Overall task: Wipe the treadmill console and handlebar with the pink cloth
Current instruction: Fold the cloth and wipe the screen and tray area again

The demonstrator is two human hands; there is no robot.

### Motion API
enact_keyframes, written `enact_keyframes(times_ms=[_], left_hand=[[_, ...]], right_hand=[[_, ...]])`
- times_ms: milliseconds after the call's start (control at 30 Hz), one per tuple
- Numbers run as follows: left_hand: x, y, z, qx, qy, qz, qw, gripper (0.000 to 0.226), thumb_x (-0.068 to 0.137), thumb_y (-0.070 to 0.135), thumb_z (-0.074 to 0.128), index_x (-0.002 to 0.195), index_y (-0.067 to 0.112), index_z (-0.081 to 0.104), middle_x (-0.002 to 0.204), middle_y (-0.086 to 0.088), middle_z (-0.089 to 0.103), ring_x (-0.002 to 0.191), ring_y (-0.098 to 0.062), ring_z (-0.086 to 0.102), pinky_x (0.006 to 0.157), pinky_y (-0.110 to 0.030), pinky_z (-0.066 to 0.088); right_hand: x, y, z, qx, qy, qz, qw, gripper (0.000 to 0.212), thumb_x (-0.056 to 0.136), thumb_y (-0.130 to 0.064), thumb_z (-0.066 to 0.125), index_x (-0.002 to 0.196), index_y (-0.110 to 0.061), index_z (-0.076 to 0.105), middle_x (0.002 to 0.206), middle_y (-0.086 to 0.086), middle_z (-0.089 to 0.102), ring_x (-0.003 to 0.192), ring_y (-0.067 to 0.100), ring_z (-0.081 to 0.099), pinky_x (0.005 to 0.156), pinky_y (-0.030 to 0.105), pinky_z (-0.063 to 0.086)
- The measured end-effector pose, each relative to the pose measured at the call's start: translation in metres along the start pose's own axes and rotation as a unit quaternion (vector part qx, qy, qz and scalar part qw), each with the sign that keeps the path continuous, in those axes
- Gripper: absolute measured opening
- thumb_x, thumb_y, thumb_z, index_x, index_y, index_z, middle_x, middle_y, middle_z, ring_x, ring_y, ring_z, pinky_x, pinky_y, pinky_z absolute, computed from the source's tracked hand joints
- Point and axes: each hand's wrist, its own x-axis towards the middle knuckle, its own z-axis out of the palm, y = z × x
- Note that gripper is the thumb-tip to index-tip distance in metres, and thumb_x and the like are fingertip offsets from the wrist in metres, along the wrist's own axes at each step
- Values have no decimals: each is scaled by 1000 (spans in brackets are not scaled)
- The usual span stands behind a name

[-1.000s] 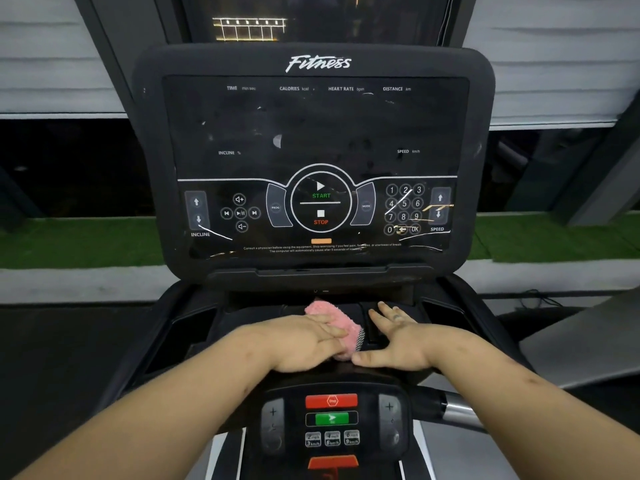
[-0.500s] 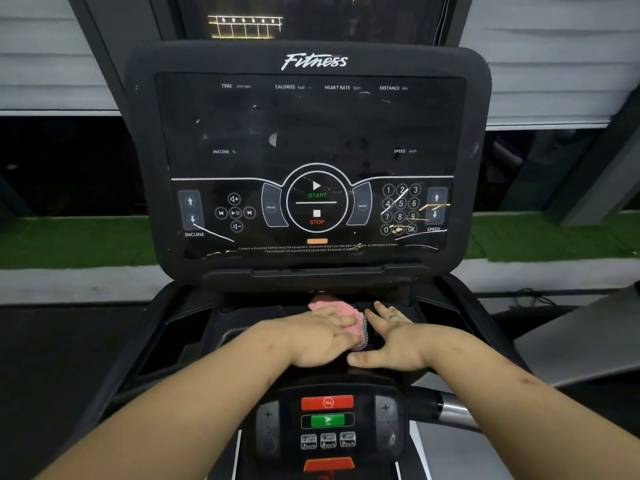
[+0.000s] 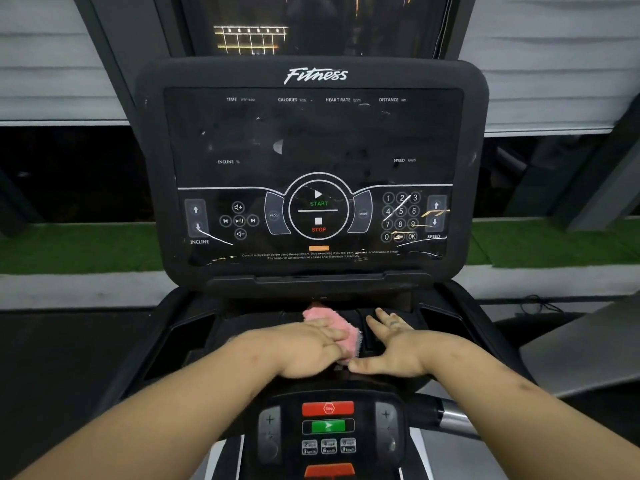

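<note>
The left hand's fingers [image 3: 332, 336] lie close together and nearly straight across the top of the pink cloth [image 3: 329, 317], pressing it flat rather than gripping it. This pressure probably keeps the cloth bunched under the palm so it drags evenly during a wipe. The right hand's fingers [image 3: 384, 317] are spread wide and rest on bare plastic, holding nothing. The thumb points left and almost meets the cloth's near edge.

The left hand [image 3: 308, 351] and the right hand [image 3: 394, 348] sit just beside each other on the dark shelf [image 3: 242, 323] directly below the console [image 3: 311, 140]. The right hand appears to act as a brace for balance while the left works.

The cloth lies on the middle of that shelf, half covered by the left hand, with pink showing on the far side and to the right of the fingertips. It touches neither the display face nor the handlebar [image 3: 450, 414], whose chrome-banded grip shows near right.

Count:
- Hands: two.
- Cloths: one.
- Main consoles: one.
- Near control pods [image 3: 273, 431]: one, carrying one red button [image 3: 328, 408], one green button [image 3: 328, 426] and three small speed keys.

Judged from the smears visible on the display, most of the wiping remains to be done.
</note>
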Motion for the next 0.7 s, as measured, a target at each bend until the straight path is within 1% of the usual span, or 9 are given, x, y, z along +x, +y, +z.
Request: enact_keyframes(times_ms=[67, 133, 200, 367, 467, 567, 633, 700], left_hand=[[11, 12, -3, 12, -1, 8, 1000, 50, 114, 37, 22, 161, 28, 36, 174, 0, 7, 160, -21, -3, 127, -39, -4], [18, 17, -6, -6, 13, 1, 1000, 49, 113, 37, 24, 159, 29, 40, 174, 1, 10, 160, -18, -1, 126, -35, -4], [17, 19, -5, -30, 29, -12, 999, 50, 113, 39, 24, 160, 29, 38, 173, 4, 13, 159, -14, 3, 126, -33, -2], [6, 12, 3, -60, 78, -73, 993, 58, 111, 45, 24, 164, 21, 24, 173, 4, 13, 159, -12, 6, 129, -35, 1], [-13, -10, 4, -82, 93, -122, 985, 59, 110, 50, 25, 163, 25, 27, 172, 8, 17, 158, -10, 11, 128, -31, 5], [-33, -28, 4, -58, 93, -153, 982, 59, 110, 51, 24, 163, 27, 28, 171, 9, 19, 157, -8, 14, 126, -31, 6], [-40, -26, 3, -35, 79, -152, 985, 55, 111, 48, 22, 162, 27, 30, 172, 8, 18, 158, -9, 12, 126, -32, 5], [-38, -18, 1, -41, 72, -143, 986, 55, 112, 49, 22, 162, 28, 31, 172, 6, 16, 158, -11, 9, 125, -30, 2]], right_hand=[[2, 1, 0, 2, -1, -2, 1000, 122, 79, -88, 55, 165, -26, -7, 170, -2, -23, 157, 21, -19, 129, 49, 3], [4, 2, 0, 5, -1, 1, 1000, 123, 78, -88, 55, 165, -28, -7, 170, -3, -23, 157, 21, -19, 129, 50, 3], [4, 2, 0, 3, -5, 4, 1000, 123, 77, -89, 55, 165, -28, -7, 170, -3, -23, 157, 20, -19, 129, 50, 3], [0, -2, -2, -4, -4, 6, 1000, 122, 78, -88, 54, 165, -26, -6, 171, -2, -22, 157, 20, -18, 129, 49, 3], [0, -1, -3, -1, -8, 7, 1000, 121, 79, -87, 54, 165, -27, -6, 171, -3, -22, 157, 20, -18, 129, 49, 3], [-2, -1, -4, 5, -9, 5, 1000, 121, 79, -87, 55, 165, -27, -6, 171, -4, -22, 157, 20, -18, 129, 50, 3], [-2, -1, -4, 7, -8, 4, 1000, 121, 79, -87, 55, 165, -27, -6, 171, -3, -21, 157, 20, -19, 129, 50, 3], [-1, -2, -3, 2, -6, 3, 1000, 120, 80, -87, 54, 165, -27, -6, 171, -2, -21, 157, 21, -18, 129, 49, 3]])
